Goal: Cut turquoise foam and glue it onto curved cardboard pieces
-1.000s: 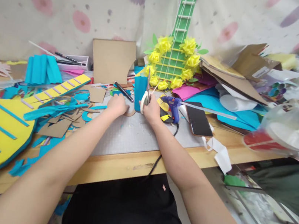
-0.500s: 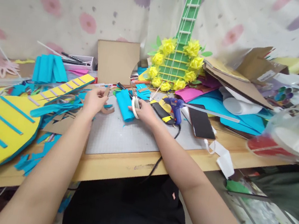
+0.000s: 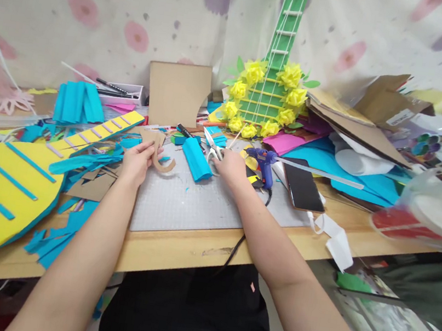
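My left hand (image 3: 137, 161) pinches a curved strip of brown cardboard (image 3: 167, 167) whose hooked end hangs over the left part of the grey cutting mat (image 3: 181, 209). White-handled scissors (image 3: 210, 138) are in my right hand (image 3: 232, 168), blades pointing away and to the left. Between both hands a rolled blue paper piece (image 3: 197, 160) lies on the mat, just left of the scissors. A blue glue gun (image 3: 265, 164) rests to the right of my right hand, and that hand partly hides a black and yellow tool (image 3: 255, 179).
Left lies a yellow guitar shape (image 3: 6, 183) among blue scraps (image 3: 65, 236). A green guitar with yellow paper flowers (image 3: 262, 99) and a cardboard sheet (image 3: 178, 93) stand behind. Rightward are a phone (image 3: 304, 186), blue sheets (image 3: 352, 179) and a plastic-wrapped container (image 3: 426, 207).
The scissors have shifted from over the blue roll's right edge to beside it. My left hand has brought the cardboard strip nearer me, and more of its curve shows.
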`<state>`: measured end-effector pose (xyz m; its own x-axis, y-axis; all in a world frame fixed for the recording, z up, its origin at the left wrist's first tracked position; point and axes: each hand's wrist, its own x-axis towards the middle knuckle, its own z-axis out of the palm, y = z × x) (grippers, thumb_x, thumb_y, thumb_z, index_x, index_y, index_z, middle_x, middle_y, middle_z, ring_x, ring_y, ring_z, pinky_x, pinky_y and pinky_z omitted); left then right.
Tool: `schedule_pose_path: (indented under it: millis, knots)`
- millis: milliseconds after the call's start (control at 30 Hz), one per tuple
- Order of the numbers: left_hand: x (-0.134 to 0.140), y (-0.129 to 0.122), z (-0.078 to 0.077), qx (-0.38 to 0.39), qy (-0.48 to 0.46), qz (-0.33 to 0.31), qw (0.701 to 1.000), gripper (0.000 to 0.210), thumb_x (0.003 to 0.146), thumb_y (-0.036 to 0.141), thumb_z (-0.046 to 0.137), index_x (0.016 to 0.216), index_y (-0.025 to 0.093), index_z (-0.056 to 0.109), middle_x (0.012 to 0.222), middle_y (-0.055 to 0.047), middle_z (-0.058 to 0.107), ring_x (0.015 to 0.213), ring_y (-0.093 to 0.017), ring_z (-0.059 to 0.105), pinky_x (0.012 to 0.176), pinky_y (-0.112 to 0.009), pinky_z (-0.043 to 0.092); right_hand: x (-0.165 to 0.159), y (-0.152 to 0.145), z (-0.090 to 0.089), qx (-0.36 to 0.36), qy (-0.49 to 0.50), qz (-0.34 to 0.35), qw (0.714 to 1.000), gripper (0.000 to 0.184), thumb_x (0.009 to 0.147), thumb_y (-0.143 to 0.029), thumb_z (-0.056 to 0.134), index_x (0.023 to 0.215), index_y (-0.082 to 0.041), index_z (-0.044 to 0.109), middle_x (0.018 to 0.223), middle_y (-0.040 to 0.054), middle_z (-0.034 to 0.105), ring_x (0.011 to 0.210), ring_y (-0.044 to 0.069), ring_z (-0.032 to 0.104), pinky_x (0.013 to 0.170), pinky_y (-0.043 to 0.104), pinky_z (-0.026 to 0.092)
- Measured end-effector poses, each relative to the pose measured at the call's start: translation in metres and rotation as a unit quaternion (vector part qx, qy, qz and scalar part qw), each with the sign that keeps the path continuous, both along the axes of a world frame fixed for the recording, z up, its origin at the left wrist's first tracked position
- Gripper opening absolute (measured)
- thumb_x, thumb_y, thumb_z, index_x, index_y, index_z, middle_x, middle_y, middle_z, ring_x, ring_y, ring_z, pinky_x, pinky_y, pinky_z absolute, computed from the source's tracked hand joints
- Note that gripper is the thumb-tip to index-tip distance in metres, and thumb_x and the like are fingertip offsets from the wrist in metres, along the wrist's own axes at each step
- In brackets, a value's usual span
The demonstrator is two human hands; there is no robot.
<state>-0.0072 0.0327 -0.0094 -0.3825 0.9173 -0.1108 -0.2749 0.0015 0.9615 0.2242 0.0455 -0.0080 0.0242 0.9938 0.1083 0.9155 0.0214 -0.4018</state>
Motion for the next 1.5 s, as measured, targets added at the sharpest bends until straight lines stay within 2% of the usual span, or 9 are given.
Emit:
schedule_pose_path:
  millis: [133, 233, 367, 600, 800, 967, 1133, 1333, 1500]
  knots:
    - [-0.001, 0.001, -0.004, 0.002, 0.014, 0.036, 0.999, 0.014, 0.074, 0.008, 0.056, 0.086, 0.012, 0.062, 0.082, -0.009, 0.069, 0.084, -0.02, 0.069, 0.081, -0.037, 0.055, 0.0, -0.004, 0.0, 0.094, 0.047, 0.012, 0.994, 0.032, 0.084, -0.033, 0.049, 0.107, -0.013, 0.061, 0.102, 0.0167, 0.066, 0.099, 0.03, 0.058, 0.084, 0.041, 0.042]
    - [0.002, 0.002, -0.006, -0.015, 0.023, 0.05, 0.998, 0.012, 0.075, 0.01, 0.055, 0.085, 0.013, 0.061, 0.075, -0.007, 0.068, 0.079, -0.018, 0.068, 0.079, -0.034, 0.055, -0.004, -0.011, -0.001, 0.161, 0.084, 0.147, 0.972, 0.042, 0.084, -0.04, 0.051, 0.119, -0.016, 0.056, 0.119, 0.0129, 0.06, 0.115, 0.026, 0.05, 0.097, 0.041, 0.038]
    - [0.008, 0.002, -0.006, 0.002, 0.044, 0.05, 0.998, 0.01, 0.08, 0.012, 0.051, 0.086, 0.015, 0.059, 0.073, -0.004, 0.066, 0.072, -0.014, 0.067, 0.069, -0.029, 0.057, -0.014, -0.02, -0.008, 0.112, 0.043, 0.282, 0.952, 0.067, 0.073, -0.042, 0.066, 0.132, -0.017, 0.046, 0.137, 0.0145, 0.047, 0.128, 0.027, 0.041, 0.105, 0.044, 0.032]
    - [0.027, -0.003, -0.014, 0.005, 0.035, 0.015, 0.999, 0.01, 0.079, 0.01, 0.049, 0.085, 0.016, 0.053, 0.073, 0.0, 0.057, 0.057, -0.012, 0.064, 0.051, -0.025, 0.053, -0.018, -0.014, -0.015, 0.116, 0.183, 0.093, 0.972, 0.023, 0.085, -0.026, 0.049, 0.103, -0.019, 0.061, 0.106, 0.008, 0.066, 0.102, 0.023, 0.059, 0.091, 0.038, 0.043]
    - [0.042, -0.006, -0.018, 0.017, -0.033, -0.012, 0.999, 0.029, 0.064, 0.006, 0.055, 0.088, 0.02, 0.048, 0.066, 0.006, 0.054, 0.05, -0.009, 0.057, 0.049, -0.02, 0.046, -0.024, -0.004, -0.015, -0.015, 0.529, -0.017, 0.848, 0.017, 0.083, -0.035, 0.047, 0.092, -0.022, 0.051, 0.073, -0.0022, 0.055, 0.064, 0.012, 0.053, 0.06, 0.024, 0.043]
    - [0.045, -0.007, -0.009, -0.001, -0.148, -0.107, 0.983, 0.02, 0.064, 0.024, 0.064, 0.067, 0.018, 0.046, 0.053, 0.005, 0.047, 0.043, -0.007, 0.045, 0.038, -0.017, 0.033, -0.034, -0.001, -0.018, -0.094, 0.631, 0.0, 0.77, 0.013, 0.083, -0.032, 0.045, 0.09, -0.021, 0.049, 0.073, -0.0034, 0.048, 0.054, 0.008, 0.042, 0.053, 0.021, 0.038]
    - [0.042, -0.007, -0.009, -0.025, -0.035, -0.099, 0.994, 0.032, 0.061, 0.022, 0.068, 0.055, 0.019, 0.037, 0.041, 0.008, 0.036, 0.034, -0.004, 0.03, 0.033, -0.017, 0.017, -0.03, -0.007, -0.019, -0.096, 0.563, 0.04, 0.82, 0.031, 0.086, -0.046, 0.038, 0.104, -0.023, 0.049, 0.096, 0.003, 0.058, 0.075, 0.013, 0.055, 0.063, 0.026, 0.046]
    - [0.046, -0.012, -0.004, -0.013, 0.022, -0.12, 0.992, 0.036, 0.057, 0.025, 0.072, 0.056, 0.02, 0.036, 0.039, 0.009, 0.034, 0.034, -0.004, 0.03, 0.035, -0.017, 0.02, -0.032, -0.021, -0.01, 0.079, 0.302, 0.223, 0.923, 0.08, 0.061, -0.047, 0.072, 0.129, -0.021, 0.038, 0.137, 0.0138, 0.042, 0.119, 0.027, 0.048, 0.097, 0.042, 0.041]
    - [0.043, -0.01, -0.004, -0.027, 0.022, -0.106, 0.994, 0.039, 0.056, 0.027, 0.076, 0.06, 0.02, 0.038, 0.043, 0.01, 0.033, 0.036, -0.003, 0.029, 0.036, -0.017, 0.021, -0.031, -0.013, -0.016, 0.071, 0.291, 0.117, 0.947, 0.053, 0.075, -0.029, 0.057, 0.125, -0.018, 0.04, 0.109, 0.0099, 0.062, 0.099, 0.023, 0.06, 0.088, 0.041, 0.046]
